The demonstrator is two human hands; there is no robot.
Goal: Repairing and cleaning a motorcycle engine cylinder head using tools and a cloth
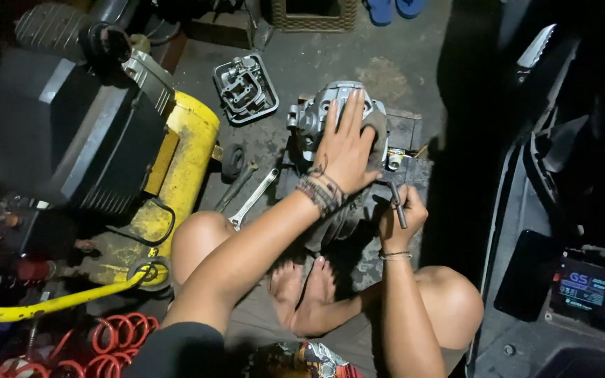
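Observation:
My left hand lies flat, fingers spread, on top of a grey metal engine cylinder block that stands on a dark slab on the floor in front of me. My right hand is closed around a dark T-handle tool at the block's right side, near its lower edge. My bare feet rest just below the block, and my knees flank it.
A silver wrench and a dark tool lie on the concrete left of the block. A grey engine cover sits further back. A yellow air compressor tank and red coiled hose fill the left. A scooter body stands right.

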